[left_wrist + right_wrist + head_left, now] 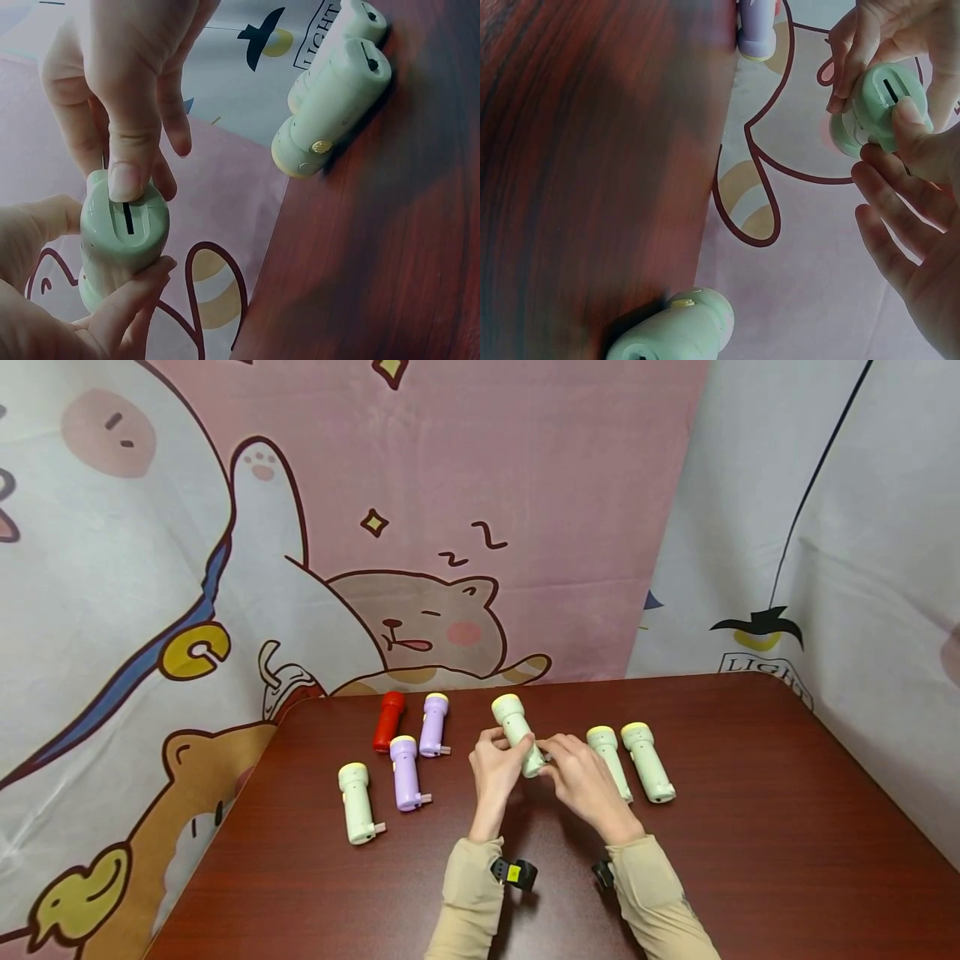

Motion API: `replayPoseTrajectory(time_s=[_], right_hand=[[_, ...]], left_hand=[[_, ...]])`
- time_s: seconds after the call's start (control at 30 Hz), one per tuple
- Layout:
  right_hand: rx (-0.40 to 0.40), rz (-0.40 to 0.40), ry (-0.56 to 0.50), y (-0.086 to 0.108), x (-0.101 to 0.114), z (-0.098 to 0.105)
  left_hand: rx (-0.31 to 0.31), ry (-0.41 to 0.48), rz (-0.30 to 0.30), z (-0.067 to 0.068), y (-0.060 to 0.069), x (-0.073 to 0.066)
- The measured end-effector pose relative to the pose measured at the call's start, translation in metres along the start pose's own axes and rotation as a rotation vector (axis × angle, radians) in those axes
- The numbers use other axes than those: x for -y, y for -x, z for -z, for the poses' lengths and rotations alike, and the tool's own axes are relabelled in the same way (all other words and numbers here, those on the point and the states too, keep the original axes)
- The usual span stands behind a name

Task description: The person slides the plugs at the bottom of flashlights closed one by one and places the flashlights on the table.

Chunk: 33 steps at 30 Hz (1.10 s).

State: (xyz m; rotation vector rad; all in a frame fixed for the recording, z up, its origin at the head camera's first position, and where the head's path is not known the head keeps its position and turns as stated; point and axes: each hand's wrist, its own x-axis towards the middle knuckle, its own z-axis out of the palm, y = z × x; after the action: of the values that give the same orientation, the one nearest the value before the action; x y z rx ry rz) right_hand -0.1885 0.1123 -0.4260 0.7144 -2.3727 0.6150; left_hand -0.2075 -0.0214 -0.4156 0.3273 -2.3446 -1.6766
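Observation:
A pale green flashlight with a yellow rim is held above the table, tilted, its head pointing away. The left hand grips its body from the left. At its near end, the right hand has the thumb on the end cap beside a black slot, as the left wrist view shows on the flashlight; its other fingers are behind the end, around a mostly hidden prong. From the right wrist view, the right hand's lower fingers are spread below the flashlight.
Two green flashlights lie to the right, one partly behind the right hand. On the left are a red flashlight, two purple ones and a green one; the purple and left green ones have prongs out. A printed cloth hangs behind the table.

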Motion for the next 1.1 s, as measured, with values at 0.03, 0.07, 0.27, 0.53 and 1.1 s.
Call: replayPoseTrajectory(time_s=[0.03, 0.07, 0.27, 0.53, 1.1], right_hand=[[0.000, -0.002, 0.001, 0.0000, 0.0000, 0.0000], [0.001, -0.004, 0.001, -0.0001, 0.0000, 0.0000], [0.004, -0.009, 0.006, 0.0004, 0.0005, 0.0004], [0.001, -0.006, 0.008, 0.0001, 0.0007, 0.0002], [0.002, 0.002, 0.012, 0.0002, 0.0011, -0.0009]], left_hand=[[-0.002, -0.002, -0.001, -0.0003, 0.0000, 0.0001], [-0.003, -0.003, -0.002, -0.0004, 0.0002, -0.0001], [-0.004, -0.005, 0.005, -0.0004, 0.0008, -0.0005], [0.001, -0.001, 0.004, -0.0007, 0.0007, -0.0010], [0.001, -0.006, 0.007, -0.0006, 0.0011, -0.0011]])
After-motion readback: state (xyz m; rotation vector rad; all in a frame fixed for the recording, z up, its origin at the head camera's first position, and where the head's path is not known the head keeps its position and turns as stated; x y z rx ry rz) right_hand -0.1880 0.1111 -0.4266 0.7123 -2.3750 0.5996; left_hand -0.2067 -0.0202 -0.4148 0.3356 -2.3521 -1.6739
